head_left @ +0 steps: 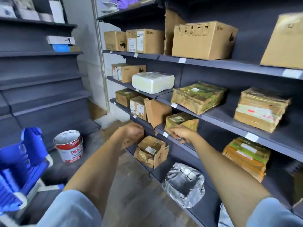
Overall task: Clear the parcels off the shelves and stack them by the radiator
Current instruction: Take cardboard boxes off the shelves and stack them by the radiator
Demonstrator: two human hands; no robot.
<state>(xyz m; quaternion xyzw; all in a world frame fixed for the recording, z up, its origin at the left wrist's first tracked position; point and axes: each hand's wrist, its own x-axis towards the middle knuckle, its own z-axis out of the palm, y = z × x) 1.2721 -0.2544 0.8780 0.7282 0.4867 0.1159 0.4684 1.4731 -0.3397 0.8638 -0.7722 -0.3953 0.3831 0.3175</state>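
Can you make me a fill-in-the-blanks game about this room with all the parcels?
1. The right hand grips a small parcel wrapped in ____ tape.
2. The bucket on the floor is white and ____.
3. The crumpled parcel on the lowest shelf is wrapped in ____ plastic.
4. The left hand reaches toward the shelves and holds ____.

Missing words: yellow, red, silver, nothing.

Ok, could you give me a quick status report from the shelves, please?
Right hand grips taped parcel on shelf. Left hand reaching in, holding nothing. Torn cardboard leans beside parcel.
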